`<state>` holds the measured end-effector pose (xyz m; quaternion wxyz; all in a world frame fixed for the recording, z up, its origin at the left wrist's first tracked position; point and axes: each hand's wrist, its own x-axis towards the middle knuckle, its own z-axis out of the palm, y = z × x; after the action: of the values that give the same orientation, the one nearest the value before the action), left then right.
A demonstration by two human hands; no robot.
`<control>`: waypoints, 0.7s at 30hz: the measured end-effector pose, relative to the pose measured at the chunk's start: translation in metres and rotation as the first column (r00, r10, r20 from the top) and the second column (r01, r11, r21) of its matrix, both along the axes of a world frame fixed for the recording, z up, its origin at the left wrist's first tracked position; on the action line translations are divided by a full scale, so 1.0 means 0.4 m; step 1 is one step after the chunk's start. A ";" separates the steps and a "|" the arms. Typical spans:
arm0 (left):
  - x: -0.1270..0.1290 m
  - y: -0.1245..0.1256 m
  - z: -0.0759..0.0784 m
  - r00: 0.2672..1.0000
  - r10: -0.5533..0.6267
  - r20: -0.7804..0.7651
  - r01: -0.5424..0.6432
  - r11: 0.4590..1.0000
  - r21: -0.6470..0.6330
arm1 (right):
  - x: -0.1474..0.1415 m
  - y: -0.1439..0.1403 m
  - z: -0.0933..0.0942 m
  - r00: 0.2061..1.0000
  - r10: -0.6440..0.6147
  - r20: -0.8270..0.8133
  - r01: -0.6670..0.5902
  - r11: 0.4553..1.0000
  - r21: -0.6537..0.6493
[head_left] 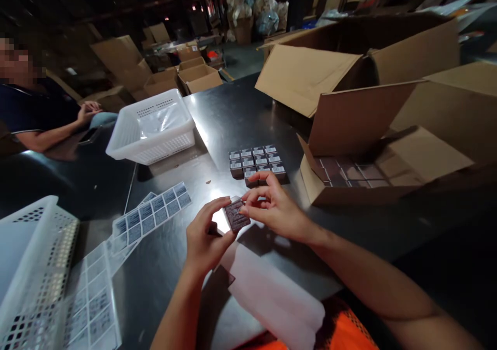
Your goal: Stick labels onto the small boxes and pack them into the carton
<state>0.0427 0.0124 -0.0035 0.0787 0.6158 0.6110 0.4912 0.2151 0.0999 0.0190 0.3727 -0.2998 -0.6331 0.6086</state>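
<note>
A small dark brown box (pixel 235 215) is held above the dark table (pixel 233 117) between both hands. My left hand (pixel 205 236) grips its left side with thumb and fingers. My right hand (pixel 274 207) pinches its right edge from the other side. Just beyond the hands stands a block of several similar small boxes (pixel 257 162) with white labels on top. Strips of printed labels (pixel 153 213) lie on the table to the left.
An open cardboard carton (pixel 388 169) holding more small boxes sits at right, larger cartons (pixel 349 55) behind it. A white plastic basket (pixel 153 127) stands at back left, another (pixel 31 267) at the near left. A seated person (pixel 39 112) is at far left. White sheets (pixel 272 293) lie near me.
</note>
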 end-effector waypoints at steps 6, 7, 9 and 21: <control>-0.002 0.003 0.001 0.999 -0.033 -0.026 0.034 0.998 0.055 | 0.002 -0.001 0.004 1.000 -0.002 0.008 0.002 1.000 -0.001; -0.002 0.003 0.002 0.999 -0.032 -0.026 0.034 0.998 0.057 | 0.002 -0.003 0.005 1.000 -0.003 0.004 0.003 1.000 -0.001; -0.002 0.002 0.001 0.999 -0.033 -0.021 0.034 0.998 0.055 | -0.002 -0.009 0.008 1.000 -0.015 -0.005 0.015 1.000 0.002; -0.029 0.012 0.010 0.846 0.530 0.061 -0.531 0.848 -0.012 | -0.001 -0.016 0.004 0.986 -0.117 0.123 0.038 0.857 0.513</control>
<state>0.0312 0.0174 0.0006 -0.0428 0.4079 0.7532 0.5143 0.2147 0.0935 0.0204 0.4142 -0.2607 -0.7848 0.3803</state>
